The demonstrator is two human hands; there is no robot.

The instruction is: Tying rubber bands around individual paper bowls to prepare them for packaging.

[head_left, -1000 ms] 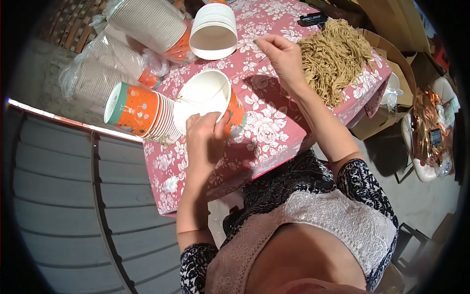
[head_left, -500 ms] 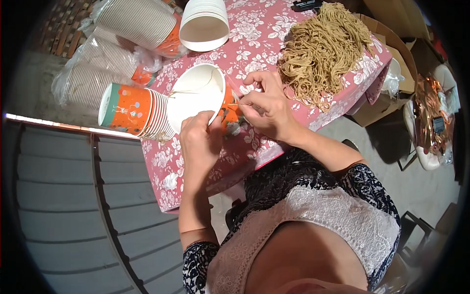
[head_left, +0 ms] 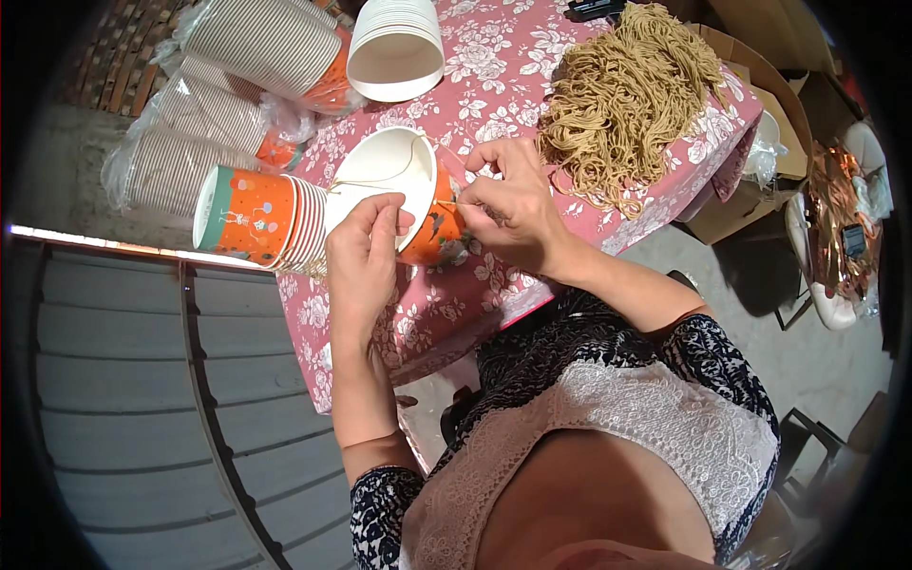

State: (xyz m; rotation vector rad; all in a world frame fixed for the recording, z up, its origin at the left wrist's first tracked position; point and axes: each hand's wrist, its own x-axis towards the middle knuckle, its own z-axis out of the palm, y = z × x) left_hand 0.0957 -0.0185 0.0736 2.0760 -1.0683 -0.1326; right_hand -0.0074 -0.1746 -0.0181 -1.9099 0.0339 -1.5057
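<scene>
An orange paper bucket (head_left: 439,224) with a white inside lies on its side between my hands, its mouth turned to the left. A thin tan cord (head_left: 380,180) loops across the mouth from the far part of its rim. My right hand (head_left: 513,209) is closed in a pinch by the bucket's outer wall, with a short cord end showing at the fingertips. Just in front of the near rim, my left hand (head_left: 366,252) has thumb and fingers pressed together. Whatever is between them is too small to make out.
Nested orange-and-green buckets (head_left: 252,217) lie at the left, with plastic-wrapped stacks (head_left: 204,123) behind them. White buckets (head_left: 394,71) stand nested at the back. A heap of tan cords (head_left: 632,104) covers the right of the flowered tablecloth (head_left: 484,57). Cardboard boxes (head_left: 722,214) sit beyond.
My left hand has let go of the bucket's rim and moved a little left and up, fingers now pinched. My right hand has shifted slightly left and still pinches the cord.
</scene>
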